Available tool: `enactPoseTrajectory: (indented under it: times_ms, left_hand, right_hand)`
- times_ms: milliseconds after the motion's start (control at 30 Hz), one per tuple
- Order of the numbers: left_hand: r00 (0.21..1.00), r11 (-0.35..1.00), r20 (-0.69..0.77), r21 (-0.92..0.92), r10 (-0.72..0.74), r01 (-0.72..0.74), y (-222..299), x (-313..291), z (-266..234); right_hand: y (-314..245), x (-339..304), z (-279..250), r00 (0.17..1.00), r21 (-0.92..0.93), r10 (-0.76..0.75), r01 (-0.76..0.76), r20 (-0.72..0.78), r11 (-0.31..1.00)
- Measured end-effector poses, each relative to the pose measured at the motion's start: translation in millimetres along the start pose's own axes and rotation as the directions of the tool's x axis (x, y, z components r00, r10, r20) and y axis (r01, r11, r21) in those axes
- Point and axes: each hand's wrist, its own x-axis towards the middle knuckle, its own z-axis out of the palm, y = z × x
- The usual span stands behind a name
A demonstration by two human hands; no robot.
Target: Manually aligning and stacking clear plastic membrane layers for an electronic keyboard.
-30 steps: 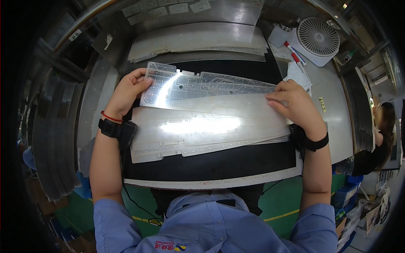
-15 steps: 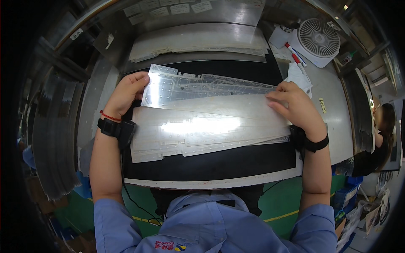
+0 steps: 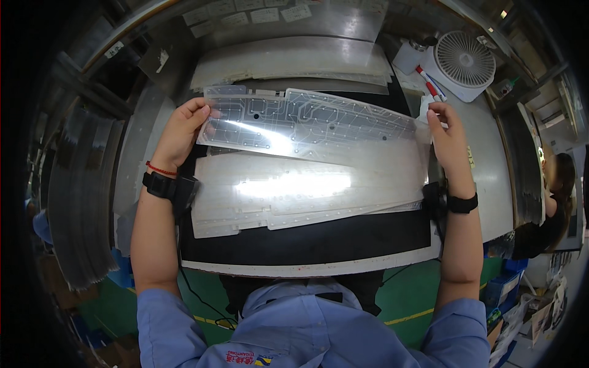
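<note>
A long clear plastic sheet with printed circuit traces [image 3: 307, 122] is held up flat between both hands. My left hand [image 3: 181, 132] grips its left end and my right hand [image 3: 446, 138] pinches its right end. Just below it, a stack of similar translucent sheets [image 3: 294, 190] lies on a black mat [image 3: 307, 242] on the workbench.
More translucent sheets [image 3: 288, 58] are piled at the back of the bench. A white desk fan [image 3: 463, 61] and red and white pens [image 3: 429, 83] stand at the back right. Another person [image 3: 552, 196] sits at the right edge. Stacked sheets [image 3: 80, 202] hang at the left.
My right hand slid from the middle of the stack out to the sheet's right end. The top sheet has been lifted off the stack and now stretches between both hands.
</note>
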Motion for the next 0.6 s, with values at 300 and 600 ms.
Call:
enactPoseTrajectory:
  times_ms: [300, 600]
  left_hand:
    - [0.999, 0.997, -0.053, -0.076, 0.002, -0.006, 3, 0, -1]
    - [0.995, 0.992, -0.092, -0.12, -0.04, 0.029, 0, 0, -2]
  right_hand:
    - [-10, 1, -2, 0.898, 0.361, 0.352, -0.43, 0.262, 0.828]
    - [-10, 2, 0, 0.903, 0.416, 0.371, -0.428, 0.215, 0.802]
